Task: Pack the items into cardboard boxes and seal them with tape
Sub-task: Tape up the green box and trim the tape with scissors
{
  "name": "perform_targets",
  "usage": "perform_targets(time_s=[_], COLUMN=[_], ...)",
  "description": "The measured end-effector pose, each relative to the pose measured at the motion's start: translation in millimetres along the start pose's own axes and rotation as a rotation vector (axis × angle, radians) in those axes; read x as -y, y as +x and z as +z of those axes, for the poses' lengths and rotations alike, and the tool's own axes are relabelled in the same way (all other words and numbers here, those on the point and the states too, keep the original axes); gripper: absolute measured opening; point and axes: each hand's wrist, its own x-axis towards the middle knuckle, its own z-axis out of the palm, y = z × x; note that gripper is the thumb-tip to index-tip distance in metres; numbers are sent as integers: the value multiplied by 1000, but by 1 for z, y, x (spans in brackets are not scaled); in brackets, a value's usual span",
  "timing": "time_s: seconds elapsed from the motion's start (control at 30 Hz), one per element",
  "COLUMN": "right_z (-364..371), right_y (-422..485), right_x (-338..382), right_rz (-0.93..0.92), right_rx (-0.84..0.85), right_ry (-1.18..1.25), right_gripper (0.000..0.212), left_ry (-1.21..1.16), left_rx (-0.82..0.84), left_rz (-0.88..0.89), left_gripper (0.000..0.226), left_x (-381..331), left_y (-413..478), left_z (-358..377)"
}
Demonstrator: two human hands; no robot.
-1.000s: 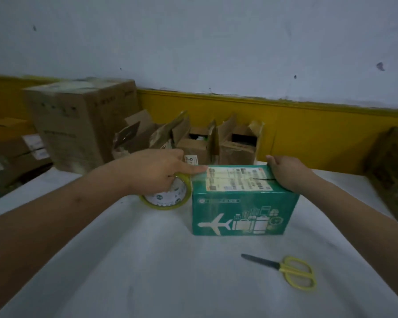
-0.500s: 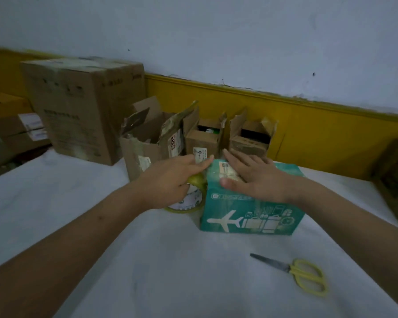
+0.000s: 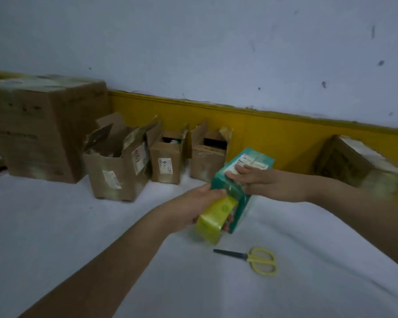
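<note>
Green box (image 3: 239, 206) now turned end-on on white table (image 3: 78, 226) | left hand (image 3: 193, 203) grips tape roll (image 3: 214, 216), drawn down the near end, strip seemingly stuck | right hand (image 3: 260, 182), fingers flat, presses the top | sealing underway; scissors (image 3: 257, 260) lie near.

One camera on my head looks forward and down across the table (image 3: 55, 226) to the far wall (image 3: 193, 42), close behind my left grip (image 3: 193, 204) and right grip (image 3: 256, 181).
</note>
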Motion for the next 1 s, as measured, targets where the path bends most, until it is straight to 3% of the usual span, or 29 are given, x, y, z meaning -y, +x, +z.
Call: perform_targets(time_s=[0.03,0.13,0.2,0.33,0.43,0.5,0.57,0.63,0.73,0.8,1.0], right_z=[4,17,23,19,19,34,64,95,130,139,146], right_y=[-1,4,11,28,23,-3,-37,-67,-78,-74,-71], right_x=[-1,-12,-25,-37,-39,-39,-36,-29,-21,-19,-4], right_rz=[59,178,175,142,185,239,135,39,34,39,-45], right_rx=[-34,-232,-324,-319,-360,-632,-901,-758,-364,-346,-300], right_ry=[59,39,-12,-86,-193,-206,-108,-27,77,61,-134], right_gripper=[42,69,66,59,65,66,39,15,28,33,21], left_ry=[-69,-203,-239,-91,-137,-223,-146,-109,-188,-200,-232], left_rx=[-18,-76,-113,-302,-370,-388,-471,-508,-424,-355,-207], left_rz=[27,42,56,152,44,-4,57,118,102,90,101], left_gripper=[32,32,33,46,62,69,61,50,37,27,12], left_x=[3,3,6,14,15,16,25,35,41,39,34], left_y=[11,36,50,68,78,78,77,74,73,74,75], left_z=[17,48,57,68,72,72,71,72,78,79,72])
